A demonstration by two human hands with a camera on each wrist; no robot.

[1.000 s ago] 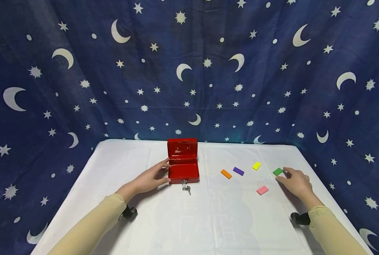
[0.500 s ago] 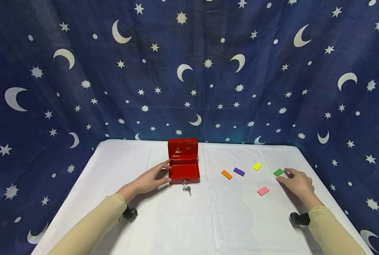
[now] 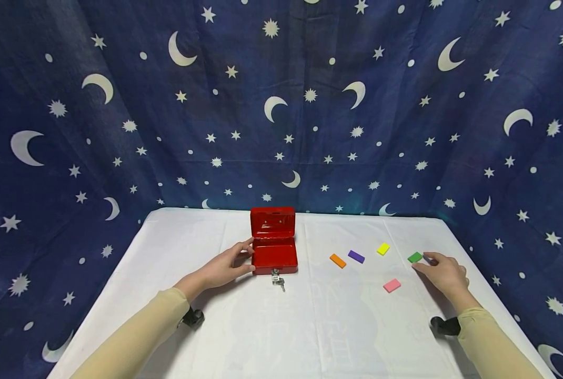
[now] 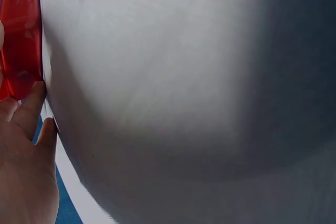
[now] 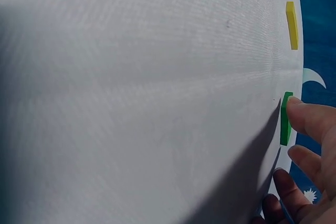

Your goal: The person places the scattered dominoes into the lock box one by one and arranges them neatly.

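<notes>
From here, I see the right hand (image 3: 444,273) at the green block (image 3: 414,257) on white cloth (image 3: 310,331); whether it pinches, I cannot tell. I would hold both edges lightly. The left hand (image 3: 219,269), spread, touches the red box (image 3: 274,257).

Table (image 3: 319,342), broad, flat-topped, draped in white cloth with faint creases. Curtain (image 3: 281,68), dark navy fabric, hung directly behind the table and continuing along its left and right sides; soft vertical folds. Printed pattern, pale: crescent moons (image 3: 174,51), pointed stars (image 3: 208,14), spiky bursts (image 3: 271,28), small round dots (image 3: 332,61). Light, soft over the table; faint teal tinge low on the curtain, just behind the table's far edge.
</notes>
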